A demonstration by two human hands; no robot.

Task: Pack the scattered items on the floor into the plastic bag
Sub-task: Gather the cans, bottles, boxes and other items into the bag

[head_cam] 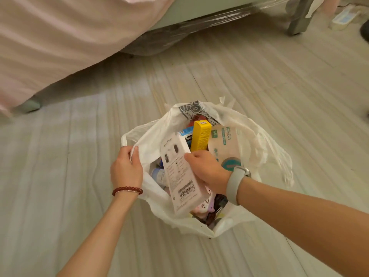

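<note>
A white plastic bag (259,148) stands open on the wooden floor, low in the middle of the view. My left hand (125,168) pinches the bag's left handle and holds the mouth open. My right hand (207,168) grips a flat white box (179,176) with a barcode, tilted inside the bag's mouth. Inside the bag are a yellow box (200,136), a beige tissue pack (224,144), a blue-labelled item (185,133) and several other things, partly hidden under the white box.
A bed with a pink sheet (60,41) fills the upper left, one foot (30,105) near the left edge. A grey furniture leg (297,19) and a pale package (345,17) stand at the top right. Bare wooden floor surrounds the bag.
</note>
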